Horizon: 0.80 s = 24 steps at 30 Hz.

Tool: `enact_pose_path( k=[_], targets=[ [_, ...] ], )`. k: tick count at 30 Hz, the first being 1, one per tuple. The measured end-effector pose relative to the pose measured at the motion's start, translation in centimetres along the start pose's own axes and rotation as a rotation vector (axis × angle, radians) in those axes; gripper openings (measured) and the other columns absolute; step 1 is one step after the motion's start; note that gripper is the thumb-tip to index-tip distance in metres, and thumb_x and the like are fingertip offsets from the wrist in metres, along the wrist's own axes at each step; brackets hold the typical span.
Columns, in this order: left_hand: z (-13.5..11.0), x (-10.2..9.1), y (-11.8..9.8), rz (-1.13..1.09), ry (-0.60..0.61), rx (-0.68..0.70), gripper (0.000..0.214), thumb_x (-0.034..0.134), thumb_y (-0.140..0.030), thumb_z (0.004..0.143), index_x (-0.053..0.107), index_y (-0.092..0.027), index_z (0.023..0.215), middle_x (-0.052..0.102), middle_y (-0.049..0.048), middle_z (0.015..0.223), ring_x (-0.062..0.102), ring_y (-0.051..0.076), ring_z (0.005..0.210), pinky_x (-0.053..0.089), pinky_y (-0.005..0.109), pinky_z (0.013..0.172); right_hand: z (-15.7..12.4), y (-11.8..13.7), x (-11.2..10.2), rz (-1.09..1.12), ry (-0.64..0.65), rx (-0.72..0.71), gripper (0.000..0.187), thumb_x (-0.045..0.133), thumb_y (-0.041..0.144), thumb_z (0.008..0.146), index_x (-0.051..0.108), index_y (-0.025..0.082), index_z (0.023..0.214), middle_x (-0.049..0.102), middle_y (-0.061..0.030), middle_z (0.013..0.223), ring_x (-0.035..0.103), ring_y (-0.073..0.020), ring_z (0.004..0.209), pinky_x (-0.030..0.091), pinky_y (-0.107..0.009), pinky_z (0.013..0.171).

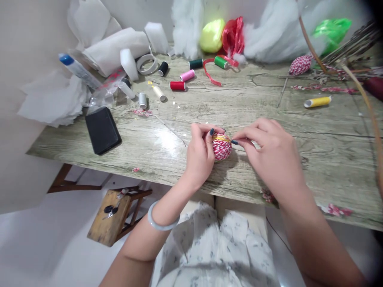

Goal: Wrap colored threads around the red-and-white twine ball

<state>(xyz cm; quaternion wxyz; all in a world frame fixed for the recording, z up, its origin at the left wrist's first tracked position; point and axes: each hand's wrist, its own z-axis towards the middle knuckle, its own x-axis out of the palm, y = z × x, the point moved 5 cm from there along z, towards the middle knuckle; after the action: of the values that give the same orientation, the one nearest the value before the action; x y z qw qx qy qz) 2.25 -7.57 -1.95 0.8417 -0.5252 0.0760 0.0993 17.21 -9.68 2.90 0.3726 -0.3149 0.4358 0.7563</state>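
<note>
A small ball of red-and-white twisted cord with yellow strands across its top is held just above the table near its front edge. My left hand wraps round the ball's left side, thumb and fingers closed on it. At the ball's right edge, my right hand pinches thumb and forefinger together. Whatever lies between those fingertips is too small to make out. A spool of yellow thread rests on the table beyond my right hand. Left of the ball lies a thin stick.
Several thread spools, including a red one, lie across the back left. A black phone-like object is near the left edge. White stuffing lines the back. Another red-and-white cord ball and twigs lie at right. A wooden stool stands below.
</note>
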Motion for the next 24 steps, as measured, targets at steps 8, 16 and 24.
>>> enact_pose_path(
  k=[8, 16, 24],
  targets=[
    [0.1, 0.0, 0.1, -0.029, 0.005, -0.020, 0.008, 0.040, -0.029, 0.103, 0.046, -0.024, 0.100, 0.067, 0.0038, 0.100, 0.065, 0.015, 0.095, 0.049, 0.035, 0.091, 0.0, -1.0, 0.3, 0.162, 0.051, 0.095, 0.016, 0.064, 0.011, 0.084, 0.072, 0.025, 0.085, 0.069, 0.0010, 0.084, 0.062, -0.0150, 0.073, 0.042, -0.029, 0.067],
    [0.2, 0.3, -0.3, -0.004, 0.021, 0.028, 0.009, 0.039, -0.029, 0.103, 0.045, -0.023, 0.101, 0.067, 0.0040, 0.099, 0.066, 0.015, 0.095, 0.050, 0.033, 0.088, 0.6, -1.7, 0.9, 0.375, 0.012, 0.189, 0.015, 0.064, 0.012, 0.083, 0.073, 0.024, 0.081, 0.068, 0.0007, 0.082, 0.062, -0.0142, 0.072, 0.047, -0.028, 0.068],
    [0.3, 0.4, -0.6, 0.005, 0.016, 0.044, 0.009, 0.042, -0.030, 0.103, 0.047, -0.023, 0.100, 0.067, 0.0018, 0.096, 0.065, 0.014, 0.089, 0.049, 0.031, 0.084, 1.1, -1.8, 1.8, 0.600, -0.015, 0.271, 0.010, 0.067, 0.014, 0.081, 0.072, 0.023, 0.078, 0.069, 0.0012, 0.079, 0.064, -0.0139, 0.072, 0.051, -0.028, 0.068]
  ],
)
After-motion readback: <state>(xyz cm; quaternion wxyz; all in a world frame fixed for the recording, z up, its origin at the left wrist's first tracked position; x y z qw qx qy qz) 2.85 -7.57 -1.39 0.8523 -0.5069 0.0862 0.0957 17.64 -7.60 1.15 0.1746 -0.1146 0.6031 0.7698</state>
